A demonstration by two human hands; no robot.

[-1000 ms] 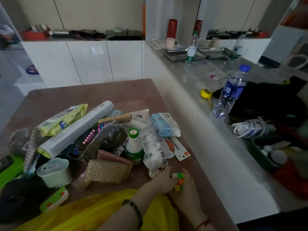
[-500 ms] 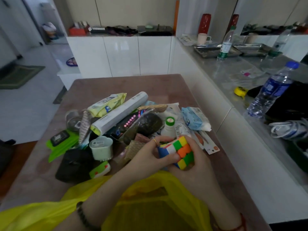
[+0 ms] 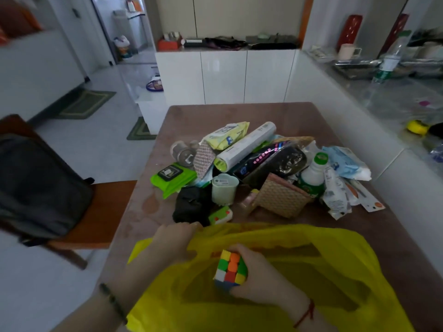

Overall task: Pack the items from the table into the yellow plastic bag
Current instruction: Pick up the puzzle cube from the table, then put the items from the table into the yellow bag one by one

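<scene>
Right-hand fingers [image 3: 242, 250] are closed around the puzzle cube [image 3: 230, 269], which has come off the worktop [image 3: 239, 116] and now sits in the mouth of the yellow plastic bag [image 3: 323, 271] at the near edge. Left-hand fingers [image 3: 189, 227] pinch the bag's rim open. The pile [image 3: 263, 168] mid-worktop remains unpacked; I'd guess the cube drops next.

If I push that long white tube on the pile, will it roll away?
Probably. The long white tube looks round and smooth, and it rests slanted atop the pile, so a sideways nudge could roll it off. It seems stiff, so likely it would lift without bending.
</scene>
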